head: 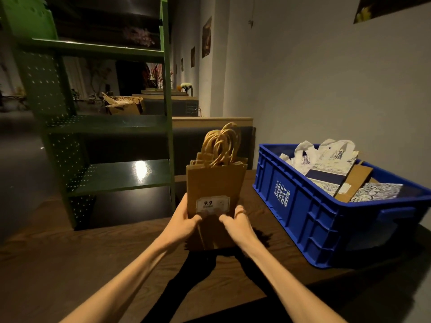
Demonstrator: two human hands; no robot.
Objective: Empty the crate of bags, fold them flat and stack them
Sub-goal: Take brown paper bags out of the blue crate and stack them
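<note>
Left hand [184,220] and right hand [235,221] pinch flat brown kraft-paper bags [215,183] upright; blue ribbed plastic crate [310,210] occupies the bench's [70,264] right edge.

Left hand [184,221] and right hand [235,220] grip upright bundle of brown paper bags [215,183] over wooden table [70,259]; blue crate [310,210] of bags to right.
</note>
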